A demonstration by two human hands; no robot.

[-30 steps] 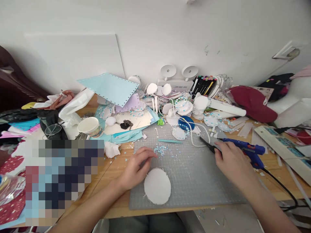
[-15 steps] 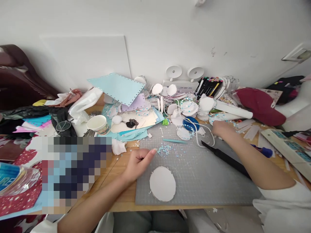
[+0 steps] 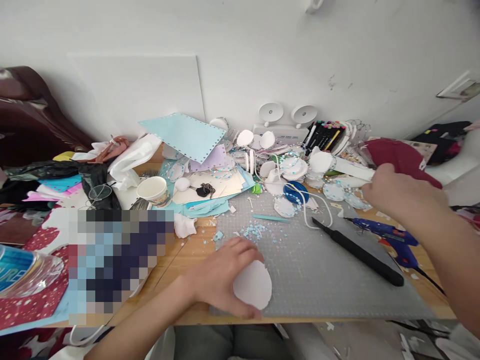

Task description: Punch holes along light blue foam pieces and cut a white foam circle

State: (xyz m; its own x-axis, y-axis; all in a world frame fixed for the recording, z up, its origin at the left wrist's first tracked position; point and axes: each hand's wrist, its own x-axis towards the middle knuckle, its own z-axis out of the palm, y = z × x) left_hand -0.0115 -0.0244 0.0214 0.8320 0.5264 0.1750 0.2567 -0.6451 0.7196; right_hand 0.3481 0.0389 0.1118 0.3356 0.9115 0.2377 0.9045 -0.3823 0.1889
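Observation:
My left hand (image 3: 228, 275) is wrapped around the left side of a white round disc (image 3: 255, 287), with its thumb at the near edge and fingers at the far edge. The disc lies on a grey cutting mat (image 3: 318, 285) near the table's front edge. My right hand (image 3: 393, 192) is raised at the far right, by the end of a white roll (image 3: 352, 167). Its fingers point away and are mostly hidden. Below it lie a blue glue gun (image 3: 390, 232) and a black pen-shaped tool (image 3: 367, 257). Small blue confetti (image 3: 255, 231) is scattered beyond the disc.
A light-blue strip (image 3: 270, 218), a white cable (image 3: 330, 212) and a blue round piece (image 3: 295, 192) lie at the mat's back. Behind are heaped white discs, black markers (image 3: 324, 136) and a twin-headed lamp (image 3: 281, 132). A paper cup (image 3: 153, 192) and a bottle (image 3: 22, 270) stand left.
My left hand has moved from beside the confetti down to the white disc and taken hold of it. My right hand has moved rightward, uncovering the glue gun and the black tool's handle.

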